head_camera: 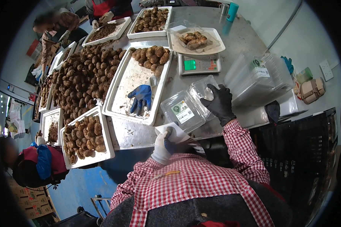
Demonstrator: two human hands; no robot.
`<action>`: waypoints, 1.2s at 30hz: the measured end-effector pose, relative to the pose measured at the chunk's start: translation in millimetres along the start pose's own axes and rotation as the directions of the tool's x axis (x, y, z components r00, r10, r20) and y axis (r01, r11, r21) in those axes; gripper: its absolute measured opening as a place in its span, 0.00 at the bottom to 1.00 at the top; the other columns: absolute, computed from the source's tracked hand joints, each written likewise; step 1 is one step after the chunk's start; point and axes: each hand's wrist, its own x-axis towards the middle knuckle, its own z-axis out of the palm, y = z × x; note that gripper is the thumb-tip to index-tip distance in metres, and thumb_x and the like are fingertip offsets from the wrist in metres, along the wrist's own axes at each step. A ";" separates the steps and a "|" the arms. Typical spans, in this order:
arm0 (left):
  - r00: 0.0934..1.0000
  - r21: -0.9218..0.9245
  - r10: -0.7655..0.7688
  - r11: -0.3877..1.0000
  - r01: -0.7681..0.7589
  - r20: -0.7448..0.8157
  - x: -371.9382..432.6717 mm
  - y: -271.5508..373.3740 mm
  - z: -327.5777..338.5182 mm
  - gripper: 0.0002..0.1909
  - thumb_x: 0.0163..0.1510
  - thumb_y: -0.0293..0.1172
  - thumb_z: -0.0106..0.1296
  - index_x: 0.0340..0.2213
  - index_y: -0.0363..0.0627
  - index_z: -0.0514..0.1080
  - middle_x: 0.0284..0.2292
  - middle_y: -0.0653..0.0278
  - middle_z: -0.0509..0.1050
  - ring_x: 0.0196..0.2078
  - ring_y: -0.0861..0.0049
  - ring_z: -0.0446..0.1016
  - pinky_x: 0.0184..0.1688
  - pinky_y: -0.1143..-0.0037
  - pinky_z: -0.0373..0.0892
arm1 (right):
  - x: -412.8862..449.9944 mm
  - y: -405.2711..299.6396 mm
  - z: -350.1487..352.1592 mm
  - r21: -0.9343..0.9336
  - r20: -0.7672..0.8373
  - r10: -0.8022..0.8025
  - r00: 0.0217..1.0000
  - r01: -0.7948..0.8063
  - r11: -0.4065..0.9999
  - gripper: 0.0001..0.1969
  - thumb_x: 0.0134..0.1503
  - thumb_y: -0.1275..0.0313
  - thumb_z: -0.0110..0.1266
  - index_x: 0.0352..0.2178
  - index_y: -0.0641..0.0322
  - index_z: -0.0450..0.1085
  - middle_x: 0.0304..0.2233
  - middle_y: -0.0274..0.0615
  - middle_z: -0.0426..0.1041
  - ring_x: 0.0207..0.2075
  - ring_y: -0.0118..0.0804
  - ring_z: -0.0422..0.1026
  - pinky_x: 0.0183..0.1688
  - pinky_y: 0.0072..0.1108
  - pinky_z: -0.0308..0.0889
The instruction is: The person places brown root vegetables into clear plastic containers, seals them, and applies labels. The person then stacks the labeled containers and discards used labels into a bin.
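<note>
My left hand (pixel 164 146), in a white and blue work glove, holds a sheet of white backing paper (pixel 174 133) near the table's front edge. My right hand (pixel 220 102), in a black glove, rests with spread fingers on one half of an unfolded clear plastic clamshell container (pixel 197 121). The container's other half bears a printed label (pixel 182 112). Behind it stands a digital scale (pixel 199 65) with a white tray (pixel 220 48) on top; a clear container with several brown tubers (pixel 195 42) sits on that. To the right rises a stack of clear clamshells (pixel 248 82), the top one labelled.
A white tray (pixel 116 99) holds tubers and a loose blue glove (pixel 142 98). A large heap of tubers (pixel 82 76) covers the table's left part, with more trays around it. Several co-workers stand at the far and left sides. A cup and a turquoise tumbler (pixel 232 12) stand at the back.
</note>
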 end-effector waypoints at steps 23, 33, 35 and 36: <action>0.946 -0.563 -0.111 0.779 0.274 0.306 17.5 22.2 -9.8 0.14 0.62 0.31 0.42 0.46 0.41 0.69 0.54 0.52 0.67 0.58 0.55 0.63 0.63 0.54 0.57 | 18.6 34.7 -7.2 0.365 0.257 0.064 0.964 -0.158 0.917 0.38 0.48 0.55 0.66 0.55 0.68 0.63 0.47 0.61 0.72 0.48 0.51 0.73 0.49 0.34 0.68; 0.967 0.513 0.115 0.830 -0.220 0.229 17.7 32.4 15.4 0.12 0.55 0.21 0.46 0.41 0.34 0.72 0.40 0.60 0.74 0.42 0.71 0.73 0.48 0.75 0.68 | 1.5 -22.8 0.8 -0.026 0.509 0.066 0.858 -0.061 0.998 0.64 0.38 0.35 0.62 0.67 0.50 0.35 0.65 0.65 0.45 0.57 0.68 0.61 0.56 0.49 0.60; 0.896 0.798 0.185 0.409 -0.443 0.403 17.6 31.7 -1.5 0.14 0.57 0.22 0.44 0.44 0.34 0.71 0.42 0.61 0.74 0.44 0.73 0.73 0.49 0.76 0.67 | -0.5 -27.0 6.7 -0.143 0.503 0.077 0.861 -0.005 0.990 0.62 0.39 0.40 0.63 0.67 0.46 0.36 0.65 0.63 0.45 0.55 0.63 0.63 0.51 0.48 0.61; 0.875 0.811 0.204 0.331 -0.483 0.439 20.3 27.1 -9.6 0.14 0.58 0.24 0.44 0.44 0.33 0.71 0.42 0.61 0.74 0.44 0.73 0.72 0.49 0.76 0.67 | 1.9 -28.3 7.2 -0.187 0.498 0.088 0.863 0.008 0.982 0.61 0.39 0.41 0.63 0.67 0.47 0.37 0.64 0.62 0.46 0.53 0.62 0.64 0.50 0.47 0.62</action>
